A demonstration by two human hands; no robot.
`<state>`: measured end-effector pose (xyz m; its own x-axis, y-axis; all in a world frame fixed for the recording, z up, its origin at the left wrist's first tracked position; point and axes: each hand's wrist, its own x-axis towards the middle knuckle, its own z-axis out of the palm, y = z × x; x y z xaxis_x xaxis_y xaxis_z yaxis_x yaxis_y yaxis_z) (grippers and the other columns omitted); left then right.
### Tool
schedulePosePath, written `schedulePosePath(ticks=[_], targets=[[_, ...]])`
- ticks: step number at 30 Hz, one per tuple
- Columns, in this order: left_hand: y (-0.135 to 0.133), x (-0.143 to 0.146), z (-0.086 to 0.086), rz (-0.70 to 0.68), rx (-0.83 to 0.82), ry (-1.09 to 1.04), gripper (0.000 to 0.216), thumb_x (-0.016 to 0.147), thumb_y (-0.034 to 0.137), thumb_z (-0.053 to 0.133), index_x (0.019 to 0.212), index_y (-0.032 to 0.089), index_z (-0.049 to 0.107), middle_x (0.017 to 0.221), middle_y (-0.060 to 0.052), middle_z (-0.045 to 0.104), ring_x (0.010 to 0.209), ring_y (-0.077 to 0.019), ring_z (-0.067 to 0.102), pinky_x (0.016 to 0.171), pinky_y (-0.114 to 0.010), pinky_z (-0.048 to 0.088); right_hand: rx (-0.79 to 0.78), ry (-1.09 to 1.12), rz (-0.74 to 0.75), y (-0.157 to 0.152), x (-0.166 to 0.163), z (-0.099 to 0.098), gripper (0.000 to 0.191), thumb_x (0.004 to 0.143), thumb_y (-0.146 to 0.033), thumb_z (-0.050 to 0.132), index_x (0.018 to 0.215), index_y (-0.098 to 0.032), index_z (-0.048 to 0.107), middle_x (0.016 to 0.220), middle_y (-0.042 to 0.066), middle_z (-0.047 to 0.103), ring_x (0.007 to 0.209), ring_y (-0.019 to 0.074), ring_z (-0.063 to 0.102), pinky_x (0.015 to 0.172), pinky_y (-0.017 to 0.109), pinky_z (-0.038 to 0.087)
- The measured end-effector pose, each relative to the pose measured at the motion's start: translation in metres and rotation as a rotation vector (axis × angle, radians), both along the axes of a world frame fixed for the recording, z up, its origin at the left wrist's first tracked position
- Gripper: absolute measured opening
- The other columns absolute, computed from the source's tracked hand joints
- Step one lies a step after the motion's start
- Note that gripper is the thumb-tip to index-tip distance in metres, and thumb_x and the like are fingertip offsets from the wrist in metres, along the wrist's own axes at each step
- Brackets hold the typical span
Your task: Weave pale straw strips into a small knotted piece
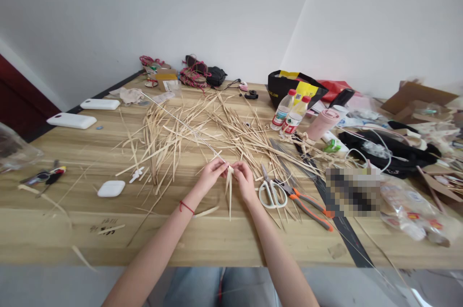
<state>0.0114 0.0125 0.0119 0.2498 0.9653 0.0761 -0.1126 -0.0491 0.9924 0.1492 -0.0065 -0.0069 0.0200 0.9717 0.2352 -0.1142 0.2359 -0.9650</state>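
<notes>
My left hand (212, 174) and my right hand (244, 179) meet over the wooden table (217, 239), both pinched on a small bundle of pale straw strips (229, 186) whose ends hang down toward me. A thin wire (181, 123) runs from that pinch up and to the left across the table. A red string circles my left wrist. Behind my hands lies a wide scatter of loose straw strips (202, 133).
White-handled scissors (271, 193) and orange-handled pliers (307, 203) lie right of my hands. Two water bottles (289, 114), a pink cup (321, 123), bags and cardboard crowd the right side. A white earbud case (111, 188), two white power banks (72, 120) and small tools (45, 176) sit left.
</notes>
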Motion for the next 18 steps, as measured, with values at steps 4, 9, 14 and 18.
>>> schedulePosePath(ticks=[4,9,14,18], targets=[[-0.0008,0.0004,-0.0014,0.015,-0.012,0.011,0.027,0.075,0.041,0.062,0.077,0.015,0.056,0.066,0.001,0.059,0.061,-0.0115,0.055,0.062,-0.024,0.046,-0.046,0.038,0.008,-0.0003,-0.0001,0.0015,0.014,0.075,-0.029,0.052,0.085,-0.020,0.056,0.072,-0.002,0.055,0.062,0.0131,0.049,0.056,0.024,0.037],[0.0005,-0.0009,-0.0031,0.017,-0.013,-0.014,0.025,0.073,0.038,0.065,0.080,0.015,0.058,0.076,-0.001,0.060,0.070,-0.0125,0.056,0.068,-0.026,0.047,-0.106,0.091,0.010,-0.0017,-0.0001,0.0065,0.014,0.073,-0.029,0.053,0.083,-0.020,0.056,0.070,-0.002,0.054,0.058,0.0119,0.046,0.053,0.023,0.035],[0.0034,-0.0045,-0.0035,-0.006,-0.056,-0.081,0.023,0.070,0.032,0.067,0.085,0.014,0.060,0.082,-0.002,0.060,0.076,-0.0128,0.056,0.072,-0.026,0.046,-0.131,0.140,0.020,-0.0005,-0.0004,0.0059,0.013,0.072,-0.028,0.054,0.082,-0.020,0.056,0.066,-0.003,0.052,0.053,0.0102,0.042,0.050,0.022,0.032],[0.0033,-0.0068,-0.0028,-0.033,-0.115,-0.136,0.025,0.069,0.029,0.068,0.088,0.014,0.061,0.087,-0.003,0.061,0.081,-0.0141,0.057,0.075,-0.027,0.046,-0.145,0.159,0.033,-0.0001,-0.0008,0.0054,0.013,0.071,-0.028,0.055,0.081,-0.020,0.057,0.064,-0.004,0.051,0.052,0.0097,0.042,0.049,0.022,0.031]])
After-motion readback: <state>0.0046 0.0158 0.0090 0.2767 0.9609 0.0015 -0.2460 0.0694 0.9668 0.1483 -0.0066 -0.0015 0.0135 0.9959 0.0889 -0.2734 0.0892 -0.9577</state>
